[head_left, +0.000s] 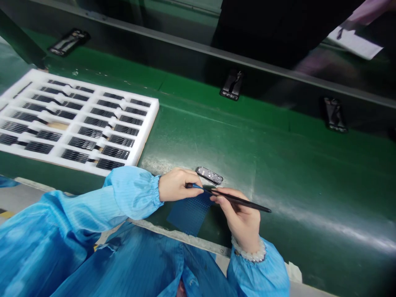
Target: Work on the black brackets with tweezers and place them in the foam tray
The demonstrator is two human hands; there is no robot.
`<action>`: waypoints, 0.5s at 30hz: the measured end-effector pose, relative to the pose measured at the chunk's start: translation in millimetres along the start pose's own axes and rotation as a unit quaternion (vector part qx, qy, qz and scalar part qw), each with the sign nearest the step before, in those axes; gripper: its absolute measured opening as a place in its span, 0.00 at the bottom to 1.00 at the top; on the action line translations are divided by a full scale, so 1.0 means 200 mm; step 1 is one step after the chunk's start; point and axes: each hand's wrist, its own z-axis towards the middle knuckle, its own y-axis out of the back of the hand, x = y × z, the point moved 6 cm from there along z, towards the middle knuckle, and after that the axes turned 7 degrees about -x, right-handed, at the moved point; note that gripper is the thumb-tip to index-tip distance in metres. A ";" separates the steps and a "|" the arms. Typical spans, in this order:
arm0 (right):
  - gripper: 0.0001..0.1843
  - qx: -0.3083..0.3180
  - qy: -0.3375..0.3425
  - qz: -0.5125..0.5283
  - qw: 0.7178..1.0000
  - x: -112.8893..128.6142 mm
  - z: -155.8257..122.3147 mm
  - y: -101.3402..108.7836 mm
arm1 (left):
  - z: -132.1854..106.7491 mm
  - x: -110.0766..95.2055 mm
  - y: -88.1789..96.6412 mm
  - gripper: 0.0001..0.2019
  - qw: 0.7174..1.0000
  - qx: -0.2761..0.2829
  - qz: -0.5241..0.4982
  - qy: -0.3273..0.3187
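While the head view looks down on the green bench [278, 165], here's the left hand [176, 185], thumb and finger pinched narrow on a small blue-and-black piece [194, 186], and the right hand [239, 210] gripping a slim black tool [249, 202], its tip right at the left fingertips! Both work above a blue sheet [190, 216]; just beyond lies a circuit part [209, 175], and off left sits a white foam tray [154, 109] loaded with dark strips [116, 152].
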 end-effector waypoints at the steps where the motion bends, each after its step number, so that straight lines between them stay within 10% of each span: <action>1: 0.11 0.000 0.001 0.000 1.000 0.00 0.00 0.00 | 0.00 0.00 0.00 0.05 1.000 0.000 -0.001 -0.001; 15: 0.06 -0.057 -0.040 0.001 0.998 0.00 0.02 0.04 | -0.01 -0.01 0.01 0.06 0.998 -0.028 0.051 -0.036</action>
